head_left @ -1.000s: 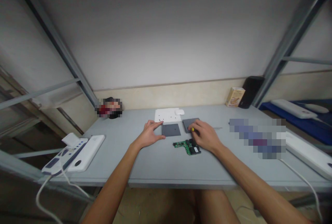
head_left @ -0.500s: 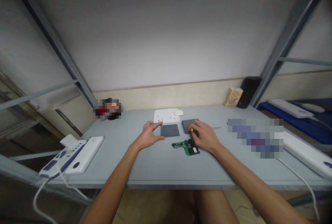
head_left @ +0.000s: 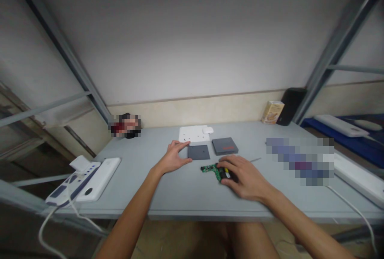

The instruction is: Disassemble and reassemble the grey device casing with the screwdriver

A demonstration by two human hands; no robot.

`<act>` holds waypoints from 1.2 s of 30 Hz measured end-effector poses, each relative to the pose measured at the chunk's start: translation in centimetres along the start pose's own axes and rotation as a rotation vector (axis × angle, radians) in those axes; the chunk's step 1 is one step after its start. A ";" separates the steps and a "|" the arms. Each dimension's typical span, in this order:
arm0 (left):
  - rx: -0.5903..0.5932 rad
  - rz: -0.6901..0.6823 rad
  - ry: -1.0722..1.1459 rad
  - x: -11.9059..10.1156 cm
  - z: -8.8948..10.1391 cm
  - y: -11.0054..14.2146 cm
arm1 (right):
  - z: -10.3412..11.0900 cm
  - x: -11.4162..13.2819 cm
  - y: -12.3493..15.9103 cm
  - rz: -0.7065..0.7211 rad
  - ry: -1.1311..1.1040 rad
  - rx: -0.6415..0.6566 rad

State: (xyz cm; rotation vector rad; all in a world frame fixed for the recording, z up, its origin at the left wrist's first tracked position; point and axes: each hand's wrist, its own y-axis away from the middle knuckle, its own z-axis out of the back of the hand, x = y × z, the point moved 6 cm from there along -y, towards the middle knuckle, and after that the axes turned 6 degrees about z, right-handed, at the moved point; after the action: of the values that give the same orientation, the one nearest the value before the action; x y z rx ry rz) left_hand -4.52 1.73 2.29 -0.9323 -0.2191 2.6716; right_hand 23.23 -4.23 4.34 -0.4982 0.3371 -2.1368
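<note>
Mid-frame, left hand [head_left: 172,158] spreads empty beside a shallow grey shell [head_left: 199,153] — right hand [head_left: 244,175] curls round a screwdriver [head_left: 256,159], over a circuit board [head_left: 210,168].

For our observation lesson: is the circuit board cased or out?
Out: the green circuit board shows bare, partly under the right hand, apart from both gray pieces.

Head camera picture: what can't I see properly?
Head view: part of the green-and-black circuit board, covered by the right hand.
Head view: the left end of the thin metal rod, behind that hand.
Head view: red marks on the dark grey square case, too blurred to read.
Head view: small dark specks on the flat white sheet, too small to identify.
Head view: long white bar, cut by the right edge.
</note>
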 end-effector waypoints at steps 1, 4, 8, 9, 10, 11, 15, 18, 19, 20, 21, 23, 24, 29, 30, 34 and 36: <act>0.005 0.003 0.001 -0.1 0.0 0.0 | -0.1 0.0 0.3 -0.008 -0.004 0.011; 0.015 0.016 0.003 -0.3 0.2 0.0 | -0.2 -0.3 0.5 -0.018 -0.006 -0.009; 0.042 0.043 0.024 -0.1 0.1 0.1 | 0.3 -0.8 -1.7 -0.010 0.058 -0.077; 0.050 0.054 0.028 -0.1 0.1 0.1 | 0.3 -0.9 -2.7 -0.013 0.079 -0.068; 0.057 0.064 0.030 0.0 0.1 0.2 | 0.2 -1.0 -3.8 -0.012 0.100 -0.062; 0.063 0.071 0.032 0.0 0.1 0.2 | 0.1 -0.9 -4.9 -0.001 0.116 -0.051; 0.079 0.079 0.040 -0.3 0.2 0.2 | -0.8 -0.7 -8.1 0.035 0.113 -0.017; 0.086 0.077 0.033 -0.6 0.3 0.1 | -1.5 -0.7 -8.3 0.021 0.104 -0.034; 0.088 0.076 0.029 -0.7 0.3 0.1 | -1.6 -0.8 -8.2 0.015 0.103 -0.037; 0.090 0.075 0.026 -0.7 0.2 0.1 | -1.8 -0.8 -8.0 0.011 0.103 -0.040; 0.094 0.073 0.024 -0.7 0.2 0.0 | -1.9 -0.8 -7.8 0.006 0.103 -0.044; 0.101 0.074 0.023 -0.6 0.1 0.0 | -2.1 -0.9 -7.5 -0.005 0.098 -0.059; 0.105 0.078 0.025 -0.5 0.0 0.0 | -2.2 -0.8 -7.4 -0.009 0.095 -0.069; 0.118 0.097 0.031 -0.2 0.0 0.1 | -2.5 -0.5 -7.5 -0.004 0.123 -0.047; 0.116 0.100 0.028 -0.1 0.0 0.1 | -2.6 -0.5 -7.5 -0.003 0.137 -0.033; 0.109 0.108 0.016 0.0 0.0 0.1 | -2.5 -0.2 -7.5 0.011 0.160 -0.010; 0.111 0.108 0.014 0.0 -0.1 0.0 | -2.4 -0.1 -7.5 0.018 0.154 -0.001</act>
State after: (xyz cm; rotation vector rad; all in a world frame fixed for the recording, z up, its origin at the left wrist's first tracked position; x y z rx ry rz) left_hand -4.48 1.69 2.22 -0.9535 -0.0170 2.7417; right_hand 16.81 0.23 5.31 -0.3307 0.4273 -2.1623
